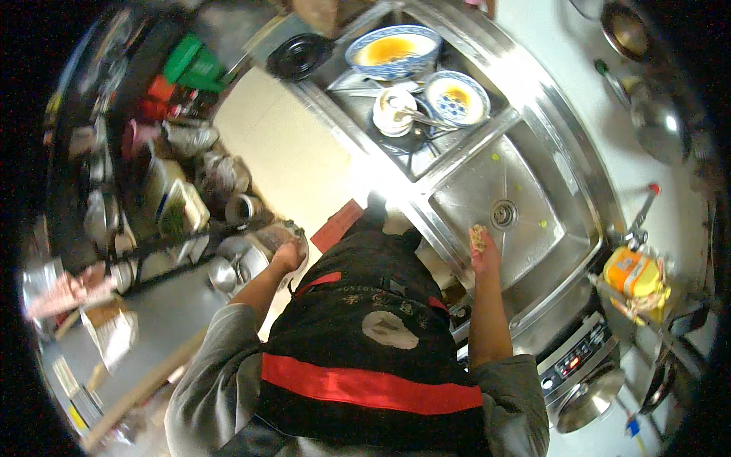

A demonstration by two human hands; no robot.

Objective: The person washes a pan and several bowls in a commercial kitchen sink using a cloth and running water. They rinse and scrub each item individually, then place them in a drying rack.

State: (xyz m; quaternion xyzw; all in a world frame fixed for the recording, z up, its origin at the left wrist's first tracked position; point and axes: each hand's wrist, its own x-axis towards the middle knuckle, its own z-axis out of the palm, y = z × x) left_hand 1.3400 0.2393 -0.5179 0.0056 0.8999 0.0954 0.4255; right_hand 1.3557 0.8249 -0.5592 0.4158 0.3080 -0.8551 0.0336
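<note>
My right hand (485,257) reaches over the near edge of the stainless-steel sink basin (531,188), its fingers closed on a crumpled tan scrubbing pad (478,239). Off to the left, my left hand (290,255) is curled at the rim of a shallow round vessel (268,235) with dark matter at its far edge. Blur hides the vessel's exact kind. In the farther basin stand a large blue-and-white bowl (394,51) with orange residue, a smaller patterned bowl (457,97) and a white cup (394,117) with a spoon (425,118) across it.
Small green scraps lie around the basin's drain (503,215). A faucet (637,234) and a yellow-orange package (634,277) are at the right. A cluttered shelf (154,228) runs along the left, with a green container (194,63) farther back. A red mat (337,227) lies on the floor.
</note>
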